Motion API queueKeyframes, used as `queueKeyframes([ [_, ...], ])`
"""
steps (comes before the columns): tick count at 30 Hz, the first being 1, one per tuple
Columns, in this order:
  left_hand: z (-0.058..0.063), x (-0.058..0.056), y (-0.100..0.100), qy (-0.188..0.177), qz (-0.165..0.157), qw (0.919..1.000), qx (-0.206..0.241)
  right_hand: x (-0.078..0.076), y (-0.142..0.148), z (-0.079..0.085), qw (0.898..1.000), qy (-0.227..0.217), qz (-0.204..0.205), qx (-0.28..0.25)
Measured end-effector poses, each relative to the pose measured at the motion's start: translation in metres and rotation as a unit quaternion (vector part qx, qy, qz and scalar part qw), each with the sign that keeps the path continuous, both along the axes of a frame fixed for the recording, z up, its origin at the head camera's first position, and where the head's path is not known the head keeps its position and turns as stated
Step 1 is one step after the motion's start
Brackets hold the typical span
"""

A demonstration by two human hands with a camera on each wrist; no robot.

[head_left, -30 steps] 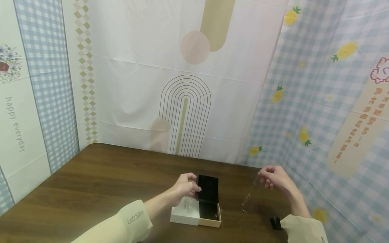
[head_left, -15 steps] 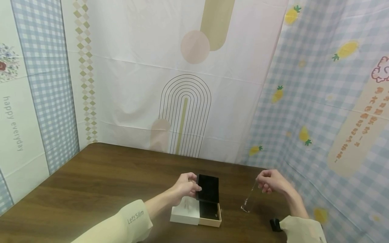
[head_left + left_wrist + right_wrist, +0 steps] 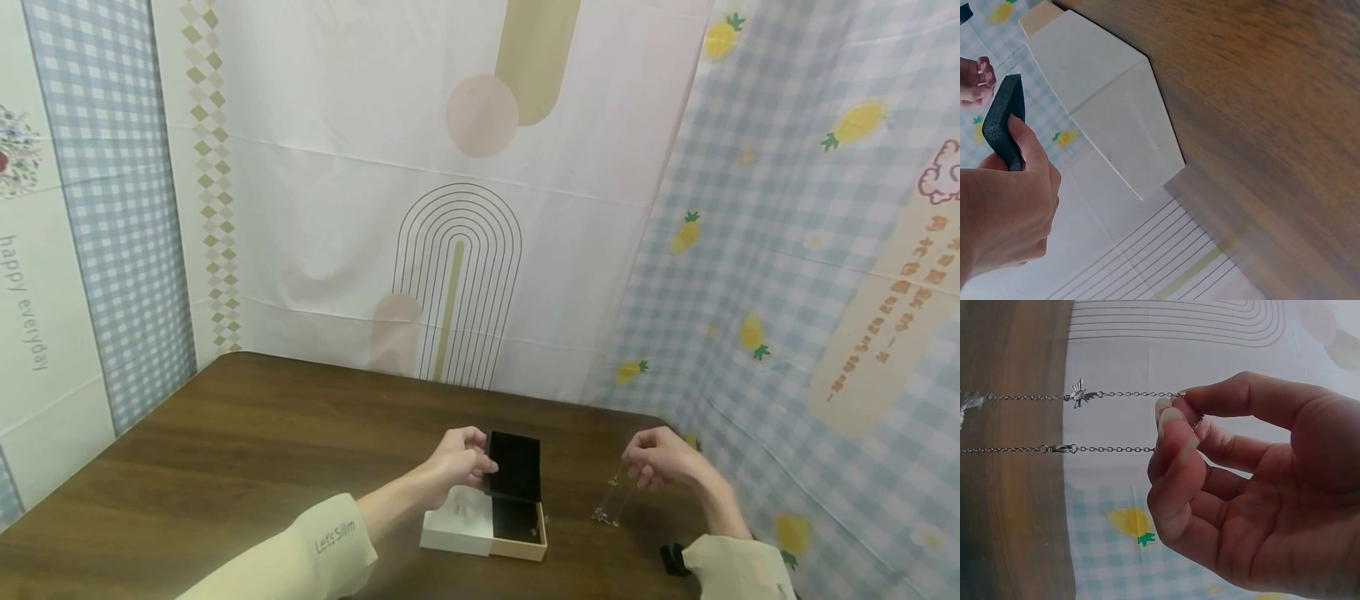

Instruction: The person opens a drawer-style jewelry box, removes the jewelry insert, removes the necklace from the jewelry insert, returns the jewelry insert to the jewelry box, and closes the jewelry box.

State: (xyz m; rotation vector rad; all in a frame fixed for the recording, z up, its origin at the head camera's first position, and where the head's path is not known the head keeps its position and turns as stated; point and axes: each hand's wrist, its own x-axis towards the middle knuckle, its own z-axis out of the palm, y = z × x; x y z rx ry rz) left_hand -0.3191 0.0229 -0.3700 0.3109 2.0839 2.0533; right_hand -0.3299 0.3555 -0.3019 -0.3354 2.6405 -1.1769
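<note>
My left hand pinches a black foam pad by its left edge, thumb on its upper face. The pad tilts over a small box, a white sleeve partly drawn off a beige-rimmed tray. A black surface shows inside the tray, with a small shiny bit near its right edge. To the right, my right hand pinches a fine silver chain necklace between thumb and fingertips. It hangs in two strands, one with a butterfly charm, the other with a lobster clasp.
The box stands on a dark wooden table. Beside my right sleeve is a small black object. A white printed cloth hangs behind the table, and a checked pineapple cloth closes off the right side.
My right hand has moved left and slightly down, with the necklace hanging from it; the necklace's lower end now looks more bunched. My left hand, the pad and the box stay in place.
</note>
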Motion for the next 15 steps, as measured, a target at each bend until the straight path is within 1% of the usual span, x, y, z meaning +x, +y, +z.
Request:
queueKeyframes([
  [7,0.001,0.000,-0.001,-0.001,0.002,1.0000,-0.003,-0.005,-0.004,-0.011,1.000,0.004,0.017,0.020],
  [15,0.000,-0.001,0.000,0.002,-0.002,1.0000,-0.001,-0.007,-0.007,-0.024,0.999,-0.012,0.031,0.007],
])
